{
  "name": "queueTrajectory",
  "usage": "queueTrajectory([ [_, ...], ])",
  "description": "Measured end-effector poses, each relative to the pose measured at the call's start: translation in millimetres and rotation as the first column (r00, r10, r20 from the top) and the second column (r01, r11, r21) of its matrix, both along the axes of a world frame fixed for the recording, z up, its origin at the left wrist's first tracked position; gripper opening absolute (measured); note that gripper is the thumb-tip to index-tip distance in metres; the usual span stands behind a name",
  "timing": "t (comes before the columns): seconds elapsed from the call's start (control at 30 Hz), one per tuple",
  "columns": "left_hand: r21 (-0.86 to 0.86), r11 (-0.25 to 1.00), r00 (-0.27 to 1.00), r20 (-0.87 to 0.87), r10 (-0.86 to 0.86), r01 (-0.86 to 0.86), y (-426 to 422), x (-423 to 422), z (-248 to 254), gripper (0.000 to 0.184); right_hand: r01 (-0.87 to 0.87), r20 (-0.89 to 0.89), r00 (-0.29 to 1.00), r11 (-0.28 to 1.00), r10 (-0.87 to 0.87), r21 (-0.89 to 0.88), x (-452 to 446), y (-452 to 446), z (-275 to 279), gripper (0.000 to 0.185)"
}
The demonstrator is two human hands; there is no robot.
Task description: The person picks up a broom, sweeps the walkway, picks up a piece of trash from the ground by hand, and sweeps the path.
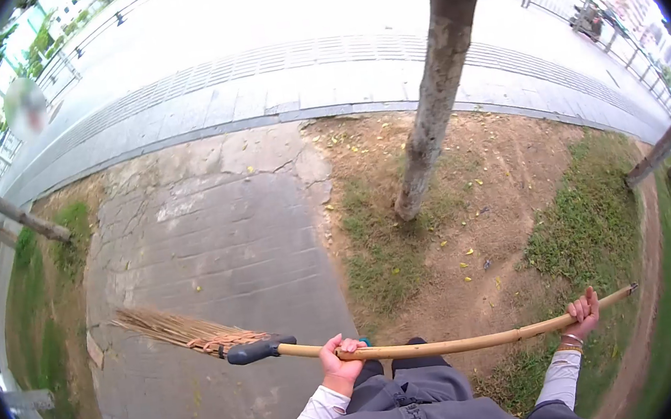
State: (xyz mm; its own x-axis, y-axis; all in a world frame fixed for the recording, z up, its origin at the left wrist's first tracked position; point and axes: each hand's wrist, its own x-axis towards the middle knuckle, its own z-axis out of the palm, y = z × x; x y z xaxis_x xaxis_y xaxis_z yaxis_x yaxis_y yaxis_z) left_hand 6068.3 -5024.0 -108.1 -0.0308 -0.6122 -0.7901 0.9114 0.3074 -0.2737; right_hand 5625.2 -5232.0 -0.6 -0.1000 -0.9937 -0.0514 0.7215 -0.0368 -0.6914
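A long broom (456, 346) with a bamboo handle lies crosswise in front of my body. My left hand (340, 364) is closed around the handle, a little to the right of the dark sleeve that joins it to the bristles (172, 329). Farther along, my right hand (583, 315) grips the handle near its bare end. The straw bristles point left over the grey paved path; whether they touch the ground I cannot tell.
A tree trunk (441, 84) rises from bare soil ahead, with grass patches (590, 215) to the right. The paved path (216, 238) meets a kerb (277, 117) and a bright pavement beyond. More trunks (21, 210) stand at the left and right edges.
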Motion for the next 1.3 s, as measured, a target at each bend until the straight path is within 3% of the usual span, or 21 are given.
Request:
queueTrajectory([
  [0.13,-0.219,0.968,0.938,0.346,-0.039,0.121,-60.7,14.8,41.8,0.027,0.371,-0.172,0.926,0.896,-0.337,0.242,-2.4,22.4,-5.5,0.024],
  [0.23,-0.328,0.922,0.806,0.591,0.031,0.205,-102.5,36.9,80.2,0.029,0.438,-0.24,0.897,0.817,-0.37,0.374,-5.3,19.7,-78.3,0.033],
  [0.3,-0.363,0.902,0.703,0.704,0.103,0.232,-122.7,55.2,113.4,0.027,0.428,-0.357,0.901,0.65,-0.248,0.628,28.9,13.8,-125.6,0.041],
  [0.4,-0.267,0.946,0.493,0.858,0.145,0.186,-156.3,90.9,155.8,0.031,0.092,-0.208,0.928,0.352,0.309,0.932,105.3,-10.2,-211.3,0.057],
  [0.5,-0.285,0.938,0.289,0.931,0.223,0.196,-181.4,168.4,143.1,0.027,0.003,-0.205,0.375,0.22,0.904,0.975,224.7,-59.7,-223.3,0.056],
  [0.57,-0.295,0.932,0.158,0.951,0.265,0.211,-185.1,227.2,121.8,0.023,-0.168,-0.377,-0.219,0.346,0.9,0.923,325.2,-95.0,-216.1,0.053],
  [0.6,-0.237,0.962,0.119,0.968,0.221,0.138,-191.2,247.1,126.0,0.018,-0.36,-0.519,-0.315,0.406,0.794,0.84,380.7,-110.9,-205.0,0.053],
  [0.63,-0.206,0.977,0.092,0.975,0.201,0.059,-193.9,270.0,132.1,0.014,-0.626,-0.714,-0.233,0.46,0.66,0.63,441.9,-121.3,-194.5,0.053],
  [0.7,-0.204,0.979,0.059,0.977,0.203,0.006,-182.9,315.7,122.1,0.014,-0.843,-0.747,-0.043,0.378,0.664,0.384,555.4,-129.3,-117.8,0.049],
  [0.73,-0.16,0.987,0.046,0.986,0.159,0.019,-180.2,333.1,112.2,0.014,-0.911,-0.917,0.071,0.4,0.393,0.101,595.4,-130.0,-68.3,0.052],
  [0.8,-0.074,0.995,0.051,0.996,0.077,-0.06,-178.4,343.2,121.5,0.018,-0.975,-0.858,0.117,0.223,0.5,-0.003,671.5,-124.0,0.1,0.063],
  [0.9,-0.057,0.979,0.197,0.98,0.018,0.196,-142.2,441.9,48.1,0.017,-0.947,-0.855,0.319,0.123,0.408,-0.295,774.4,-98.5,31.9,0.074],
  [0.97,-0.061,0.997,0.014,0.998,0.06,0.046,-147.3,433.0,43.5,0.027,-0.941,-0.84,0.32,0.044,0.438,-0.335,815.5,-85.6,33.1,0.074],
  [1.0,-0.147,0.979,-0.019,0.988,0.151,0.14,-145.8,426.8,46.6,0.021,-0.92,-0.807,0.327,-0.031,0.492,-0.391,845.0,-66.4,38.5,0.073],
  [1.03,-0.012,0.987,0.076,0.997,0.0,0.158,-147.9,416.3,65.0,0.021,-0.927,-0.745,0.098,-0.212,0.659,-0.309,851.5,-64.9,56.6,0.065],
  [1.07,-0.023,0.983,0.126,0.992,0.0,0.181,-145.1,416.0,58.9,0.027,-0.921,-0.714,0.098,-0.208,0.694,-0.329,875.4,-53.2,41.1,0.05],
  [1.1,-0.025,0.988,0.226,0.974,-0.01,0.151,-142.5,415.5,39.3,0.023,-0.969,-0.464,-0.065,-0.168,0.883,-0.183,874.3,-41.8,45.9,0.035],
  [1.13,0.153,0.982,0.285,0.942,-0.177,0.107,-145.6,412.0,43.5,0.02,-0.996,-0.396,0.002,-0.034,0.918,-0.084,888.1,-32.4,28.0,0.023],
  [1.2,0.304,0.951,-0.05,0.952,-0.302,0.046,-150.3,415.6,50.6,0.013,-0.985,-0.554,0.153,0.17,0.819,-0.021,885.0,-33.1,43.8,0.013],
  [1.27,0.302,0.934,-0.123,0.951,-0.283,0.192,-146.9,436.2,20.3,0.007,-0.93,-0.448,0.362,0.287,0.817,-0.228,906.4,-31.8,12.7,0.011],
  [1.3,0.317,0.925,-0.153,0.945,-0.289,0.212,-142.6,443.0,25.0,0.023,-0.942,-0.479,0.335,0.29,0.811,-0.169,908.2,-39.4,10.9,0.011],
])
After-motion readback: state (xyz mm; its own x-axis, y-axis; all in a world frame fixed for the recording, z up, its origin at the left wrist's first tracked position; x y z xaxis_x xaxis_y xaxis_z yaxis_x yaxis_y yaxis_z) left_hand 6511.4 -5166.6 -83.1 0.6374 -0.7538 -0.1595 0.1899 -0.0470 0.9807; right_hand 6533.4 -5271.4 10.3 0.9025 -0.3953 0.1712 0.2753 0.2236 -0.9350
